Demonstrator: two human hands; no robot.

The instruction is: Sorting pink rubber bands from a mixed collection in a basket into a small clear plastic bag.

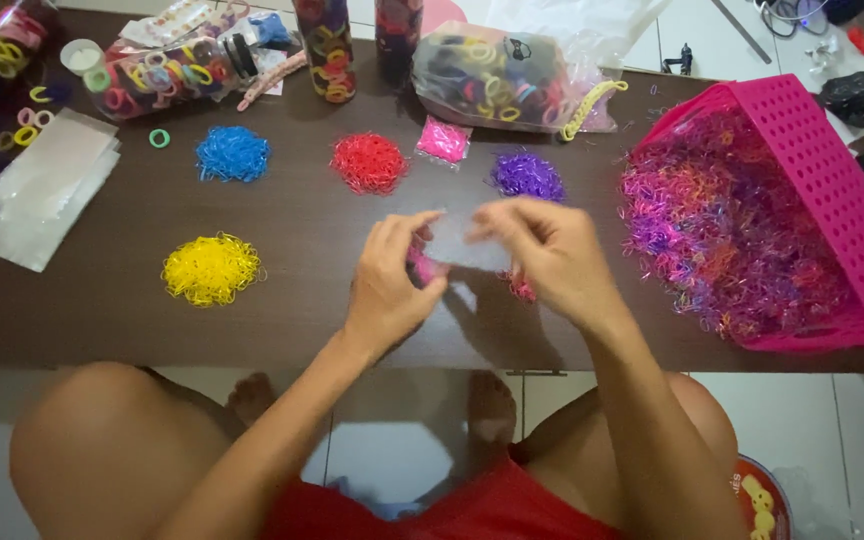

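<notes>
Bagging step. Both hands over the tabletop [252,290]: left hand [392,280] pinches pink bands [422,268] at the mouth of a small clear bag [467,242]; right hand [552,255] pinches the bag's far edge. Next, I judge: spread the mouth, slide the bands inside.
</notes>
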